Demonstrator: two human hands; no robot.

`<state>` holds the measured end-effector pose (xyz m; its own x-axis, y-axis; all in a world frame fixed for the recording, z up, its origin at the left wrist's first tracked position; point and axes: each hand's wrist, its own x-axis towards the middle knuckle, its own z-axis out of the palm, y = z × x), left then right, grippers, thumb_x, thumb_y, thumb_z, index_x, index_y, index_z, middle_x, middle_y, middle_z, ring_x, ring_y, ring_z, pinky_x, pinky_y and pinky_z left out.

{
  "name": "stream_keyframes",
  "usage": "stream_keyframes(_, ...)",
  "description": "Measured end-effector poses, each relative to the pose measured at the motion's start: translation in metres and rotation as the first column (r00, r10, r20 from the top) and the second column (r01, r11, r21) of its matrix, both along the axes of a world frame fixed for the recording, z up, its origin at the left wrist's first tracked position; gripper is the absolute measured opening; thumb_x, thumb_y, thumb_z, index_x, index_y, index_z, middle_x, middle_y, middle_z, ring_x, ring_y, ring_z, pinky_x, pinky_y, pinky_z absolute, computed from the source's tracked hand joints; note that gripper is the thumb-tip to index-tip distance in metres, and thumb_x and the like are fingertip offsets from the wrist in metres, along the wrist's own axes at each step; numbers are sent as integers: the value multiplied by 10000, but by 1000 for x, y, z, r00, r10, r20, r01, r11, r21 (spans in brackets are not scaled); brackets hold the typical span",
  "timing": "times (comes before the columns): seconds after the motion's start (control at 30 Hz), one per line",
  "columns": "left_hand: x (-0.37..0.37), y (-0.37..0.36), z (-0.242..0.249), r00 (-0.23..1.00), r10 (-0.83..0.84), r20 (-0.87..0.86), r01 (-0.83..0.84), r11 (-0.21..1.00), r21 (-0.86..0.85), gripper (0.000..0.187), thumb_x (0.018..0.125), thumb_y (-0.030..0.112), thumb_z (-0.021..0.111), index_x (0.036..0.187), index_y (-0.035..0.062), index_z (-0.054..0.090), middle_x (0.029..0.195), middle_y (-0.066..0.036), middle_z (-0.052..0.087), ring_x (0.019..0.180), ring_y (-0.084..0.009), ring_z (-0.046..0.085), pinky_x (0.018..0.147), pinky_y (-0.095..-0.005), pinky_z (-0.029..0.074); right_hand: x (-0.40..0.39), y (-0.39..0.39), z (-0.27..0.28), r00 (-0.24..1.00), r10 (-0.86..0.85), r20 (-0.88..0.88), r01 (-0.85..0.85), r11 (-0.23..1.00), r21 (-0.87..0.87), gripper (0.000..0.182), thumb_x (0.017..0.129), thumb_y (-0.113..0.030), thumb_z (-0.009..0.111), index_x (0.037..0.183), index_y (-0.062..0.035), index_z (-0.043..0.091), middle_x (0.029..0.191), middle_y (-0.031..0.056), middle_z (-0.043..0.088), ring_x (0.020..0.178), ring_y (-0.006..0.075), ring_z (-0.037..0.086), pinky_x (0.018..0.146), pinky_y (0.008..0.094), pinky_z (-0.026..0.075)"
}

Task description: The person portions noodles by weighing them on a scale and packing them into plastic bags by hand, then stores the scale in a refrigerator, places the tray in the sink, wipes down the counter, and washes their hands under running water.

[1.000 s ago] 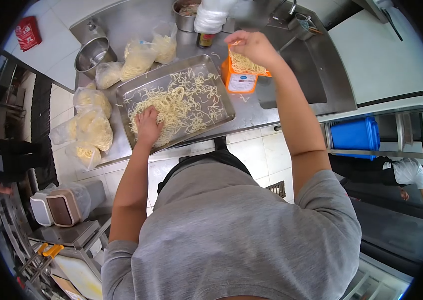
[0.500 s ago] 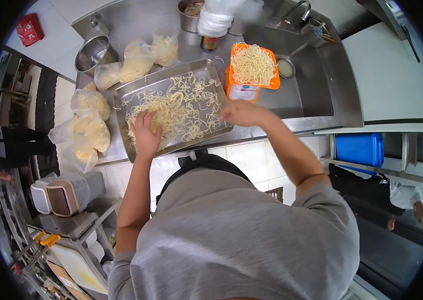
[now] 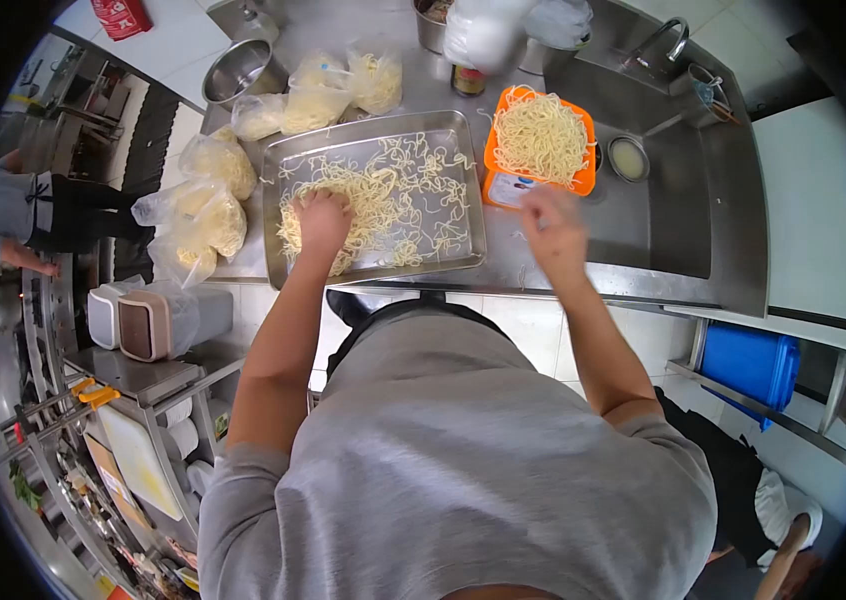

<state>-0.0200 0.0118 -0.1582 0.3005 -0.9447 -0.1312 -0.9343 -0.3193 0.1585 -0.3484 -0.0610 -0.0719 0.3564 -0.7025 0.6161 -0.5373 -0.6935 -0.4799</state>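
Noodles (image 3: pixel 373 205) lie in a shallow steel tray (image 3: pixel 343 130), heaped on its left side and scattered thinly on its right. My left hand (image 3: pixel 325 220) rests on the heap with its fingers curled into the noodles. Just in front of an orange container (image 3: pixel 591 170) piled with more noodles (image 3: pixel 540 138) is my right hand (image 3: pixel 553 225), blurred by motion, its fingers too smeared to read. A few loose strands lie on the steel counter below the container.
Several plastic bags of noodles (image 3: pixel 208 215) line the tray's left and back sides. A steel pot (image 3: pixel 243 75) stands behind them. At the right is a sink (image 3: pixel 678 215) with a small bowl (image 3: pixel 629 158). Other people are at the far left and lower right.
My right hand has moved from the tray's right edge to the front of the orange container. My left hand's fingers have curled further into the noodles. The view has shifted.
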Motion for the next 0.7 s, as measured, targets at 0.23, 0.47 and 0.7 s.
stream_keyframes(0.23, 9, -11, 68, 934, 44, -355, -149, 949, -276, 172, 814, 220, 634, 885, 68, 672, 776, -121, 655, 729, -252, 622, 709, -371, 476, 11, -42, 68, 982, -151, 113, 153, 988, -7, 242, 748, -53, 641, 989, -65, 622, 1038, 122, 591, 998, 306, 560, 888, 382, 433)
stream_keyframes(0.47, 6, -12, 222, 934, -95, -345, -164, 744, -648, 128, 853, 150, 628, 904, 37, 659, 760, -62, 647, 658, -137, 576, 620, -260, 451, 27, -9, 51, 964, 122, 238, -196, 928, 318, 250, 757, -20, 628, 1005, -54, 632, 1035, 86, 613, 889, 200, 603, 737, 299, 490)
stream_keyframes(0.7, 1, -40, 331, 799, -407, -444, -117, 619, -777, 152, 865, 132, 621, 900, -14, 644, 799, -27, 619, 632, -75, 496, 580, -195, 388, 2, -4, 46, 948, 104, 301, -244, 844, 478, 251, 787, 0, 619, 1035, -36, 628, 1009, 48, 630, 835, 124, 591, 737, 260, 484)
